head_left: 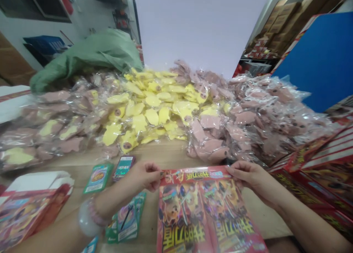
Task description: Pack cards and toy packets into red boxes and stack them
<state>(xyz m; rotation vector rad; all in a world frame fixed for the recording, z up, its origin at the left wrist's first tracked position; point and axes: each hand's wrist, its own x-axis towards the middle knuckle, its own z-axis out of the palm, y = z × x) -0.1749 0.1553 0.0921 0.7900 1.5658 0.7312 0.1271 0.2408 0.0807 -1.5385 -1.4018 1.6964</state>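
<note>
I hold a large red printed plastic bag flat on the wooden table, its top edge away from me. My left hand pinches the bag's top left corner with curled fingers. My right hand pinches the top right corner. A bead bracelet circles my left wrist. Small green card packets lie to the left of the bag, and more packets sit under my left forearm.
A big heap of cellophane-wrapped yellow toys and pink toys covers the far half of the table. Red printed boxes stack at the right, a red and white box at the left. A green sack lies behind.
</note>
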